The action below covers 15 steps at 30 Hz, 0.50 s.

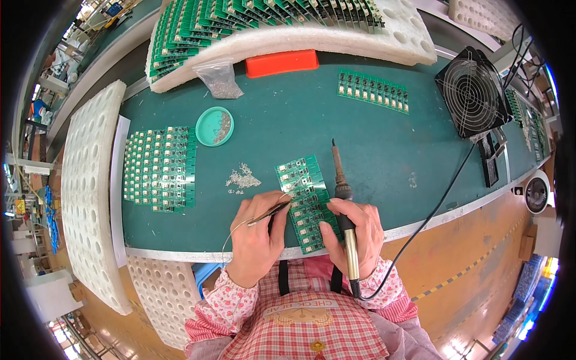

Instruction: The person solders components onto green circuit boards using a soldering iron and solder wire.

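Right hand (363,227) closed round a soldering iron (344,192), tip pointing to 12 o'clock, off the green circuit board (307,207). Left hand (257,241) pinching a slim dark tool (272,211), fingertips at the board's 10 o'clock side. Board lies between both hands, near the front edge of the counter (396,162). From the board: loose small parts (242,179) at 10 o'clock, teal dish (198,133) farther out, red bin (282,63) at 12, fan (471,93) at 2.
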Each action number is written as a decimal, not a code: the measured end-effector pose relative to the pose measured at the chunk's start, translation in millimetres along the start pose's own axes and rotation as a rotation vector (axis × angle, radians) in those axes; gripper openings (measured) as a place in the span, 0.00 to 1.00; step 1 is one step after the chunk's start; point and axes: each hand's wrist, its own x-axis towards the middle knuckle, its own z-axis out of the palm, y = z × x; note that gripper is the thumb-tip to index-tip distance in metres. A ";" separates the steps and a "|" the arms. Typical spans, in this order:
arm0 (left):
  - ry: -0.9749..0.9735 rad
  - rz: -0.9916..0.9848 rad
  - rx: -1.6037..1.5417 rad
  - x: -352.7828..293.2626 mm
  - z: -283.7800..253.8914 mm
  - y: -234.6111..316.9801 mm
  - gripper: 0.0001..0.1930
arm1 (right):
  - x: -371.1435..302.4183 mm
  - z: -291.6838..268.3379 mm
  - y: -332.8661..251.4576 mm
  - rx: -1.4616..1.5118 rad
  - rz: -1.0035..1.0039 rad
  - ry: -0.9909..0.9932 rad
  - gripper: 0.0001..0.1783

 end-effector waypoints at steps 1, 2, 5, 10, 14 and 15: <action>-0.001 0.001 -0.001 0.1 0.2 -0.1 0.14 | 0.1 0.0 -0.2 -0.001 0.000 0.000 0.29; 0.000 -0.002 -0.005 0.2 0.4 -0.2 0.14 | 0.4 0.0 -0.8 0.008 0.010 0.003 0.29; 0.001 -0.007 -0.010 -0.2 0.1 -0.4 0.14 | -0.6 -0.8 -1.5 0.073 0.038 0.022 0.26; 0.007 0.035 0.001 0.1 0.0 -1.6 0.13 | -8.4 -7.7 -2.3 0.233 0.107 0.094 0.16; -0.006 -0.004 -0.008 0.2 -1.0 0.7 0.12 | -10.9 -4.5 2.0 0.520 0.050 0.271 0.08; -0.016 -0.014 -0.001 0.5 -1.5 1.4 0.10 | -14.7 -2.7 3.3 0.574 0.071 0.278 0.09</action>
